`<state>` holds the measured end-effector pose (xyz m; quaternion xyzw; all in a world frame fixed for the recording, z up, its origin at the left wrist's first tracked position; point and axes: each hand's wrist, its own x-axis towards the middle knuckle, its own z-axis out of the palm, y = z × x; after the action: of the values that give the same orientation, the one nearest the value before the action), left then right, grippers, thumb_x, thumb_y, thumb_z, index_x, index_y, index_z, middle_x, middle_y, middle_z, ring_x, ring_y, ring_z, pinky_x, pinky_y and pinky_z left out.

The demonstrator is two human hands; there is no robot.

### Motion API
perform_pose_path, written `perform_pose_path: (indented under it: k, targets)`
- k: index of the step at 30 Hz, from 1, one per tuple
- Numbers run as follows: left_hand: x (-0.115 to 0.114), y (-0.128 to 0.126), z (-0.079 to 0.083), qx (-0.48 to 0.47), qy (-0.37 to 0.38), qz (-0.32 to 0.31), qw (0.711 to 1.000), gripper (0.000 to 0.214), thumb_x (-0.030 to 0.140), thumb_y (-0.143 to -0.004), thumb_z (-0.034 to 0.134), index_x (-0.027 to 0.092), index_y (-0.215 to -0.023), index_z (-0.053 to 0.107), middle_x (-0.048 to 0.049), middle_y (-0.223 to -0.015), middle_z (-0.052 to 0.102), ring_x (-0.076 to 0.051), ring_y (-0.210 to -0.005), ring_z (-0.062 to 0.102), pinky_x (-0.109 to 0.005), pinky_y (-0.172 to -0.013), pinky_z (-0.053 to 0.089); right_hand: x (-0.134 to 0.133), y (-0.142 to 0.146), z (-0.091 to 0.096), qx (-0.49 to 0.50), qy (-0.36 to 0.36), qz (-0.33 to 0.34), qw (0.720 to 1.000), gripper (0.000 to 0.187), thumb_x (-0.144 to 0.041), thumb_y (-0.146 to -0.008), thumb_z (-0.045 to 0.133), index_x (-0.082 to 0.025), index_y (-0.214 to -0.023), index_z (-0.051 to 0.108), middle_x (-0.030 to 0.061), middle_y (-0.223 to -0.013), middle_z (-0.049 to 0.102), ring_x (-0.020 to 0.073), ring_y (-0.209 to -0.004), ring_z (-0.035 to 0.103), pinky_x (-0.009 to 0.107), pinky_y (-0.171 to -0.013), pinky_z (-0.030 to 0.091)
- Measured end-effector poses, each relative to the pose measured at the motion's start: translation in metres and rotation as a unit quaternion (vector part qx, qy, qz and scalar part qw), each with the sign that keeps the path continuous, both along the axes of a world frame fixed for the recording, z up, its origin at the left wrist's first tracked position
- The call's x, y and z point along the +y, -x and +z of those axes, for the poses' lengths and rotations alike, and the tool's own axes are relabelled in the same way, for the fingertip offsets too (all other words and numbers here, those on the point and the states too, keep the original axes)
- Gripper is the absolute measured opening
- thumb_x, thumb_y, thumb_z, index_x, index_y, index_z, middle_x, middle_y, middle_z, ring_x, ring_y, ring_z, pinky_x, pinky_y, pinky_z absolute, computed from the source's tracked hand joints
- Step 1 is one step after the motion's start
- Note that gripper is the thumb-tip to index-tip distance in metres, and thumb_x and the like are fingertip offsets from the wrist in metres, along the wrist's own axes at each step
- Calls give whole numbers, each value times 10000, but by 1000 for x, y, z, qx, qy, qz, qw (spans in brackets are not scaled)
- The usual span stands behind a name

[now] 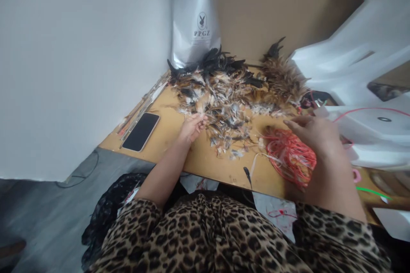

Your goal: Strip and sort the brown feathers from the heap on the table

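Note:
My left hand [194, 127] is closed in a pinch at the near left edge of the feather pile [224, 89]. A pale tan feather [203, 105] stands up from its fingertips. Black, brown and whitish feathers make up the pile. On the right, my right hand [320, 134] is above and beside a bundle of red-orange cord [288, 155], close to the white sewing machine [378, 132]. Motion blurs its fingers, and I cannot make out anything in them. A small dark feather [247, 175] with a pale strip lies at the table's front edge.
A phone [141, 132] lies at the left of the wooden table [169, 147]. At the back stand a white bag [195, 21] and a brown feather bunch [282, 74]. A white wall panel [80, 59] borders the left. A black plastic bag [109, 213] sits below.

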<state>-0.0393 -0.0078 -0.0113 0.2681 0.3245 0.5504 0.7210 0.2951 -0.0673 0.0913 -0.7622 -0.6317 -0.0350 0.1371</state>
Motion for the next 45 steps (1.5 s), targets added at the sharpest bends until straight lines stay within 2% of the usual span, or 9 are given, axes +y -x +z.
perform_pose_path:
  k: [4,10,15,21,25,28,34,40,45]
  targets:
    - [1,0,0,-10,7,5,1000,183,172,-657,689,124,-775,557,13,-683,618,-23,-505,529,-116,-416,341,-4,18,-1,-34,13,28,999,276,-467,-704,547,-260,-806,698,71,-929,679,311,-970,544,507,-851,300]
    - [3,2,-4,-3,10,11,1000,178,175,-658,689,118,-771,564,9,-687,619,-18,-504,530,-111,-421,344,20,102,-13,157,73,278,945,204,-338,-739,533,-212,-785,686,18,-797,695,158,-731,609,258,-699,408]
    - [4,2,-4,6,13,8,1000,180,179,-654,692,117,-770,570,13,-674,614,-16,-498,527,-107,-418,339,51,150,-39,95,114,292,945,172,-311,-732,537,-219,-754,680,13,-735,686,149,-681,596,243,-642,381]
    - [4,2,-4,2,8,3,1000,146,164,-670,677,114,-757,571,3,-687,624,-17,-500,531,-108,-416,344,61,166,-58,2,135,257,957,201,-350,-686,581,-213,-788,686,70,-807,689,196,-770,595,273,-674,375]
    - [5,2,-5,1,4,-4,1000,141,168,-677,673,115,-771,581,-4,-702,637,-23,-511,548,-107,-419,354,65,160,-68,140,101,252,952,143,-276,-695,547,-182,-685,654,36,-672,650,142,-627,550,245,-602,357]
    - [4,1,-5,9,3,-10,1000,132,167,-688,663,115,-783,589,-17,-746,657,-28,-530,562,-109,-435,373,69,155,-72,360,63,226,903,193,-354,-673,587,-165,-638,604,-13,-538,560,91,-487,436,226,-512,320]
    - [-2,-4,-4,30,-7,-69,997,128,162,-703,650,106,-802,592,-76,-908,678,-66,-612,608,-128,-461,405,70,162,-75,654,70,163,735,290,-416,-585,678,-169,-603,526,-56,-470,477,49,-396,306,212,-421,207]
    - [-6,-8,-5,33,-15,-132,991,117,168,-714,644,95,-799,611,-79,-874,675,-69,-626,606,-130,-479,413,65,182,-85,710,46,149,687,285,-376,-546,719,-163,-619,544,-49,-496,520,64,-449,414,209,-481,312]
    - [-4,-7,-3,-9,11,-111,994,42,126,-714,635,95,-730,613,-26,-713,630,-25,-557,551,-102,-469,398,61,181,-83,739,89,176,644,277,-376,-579,714,-161,-677,569,-44,-547,543,48,-447,395,202,-473,301]
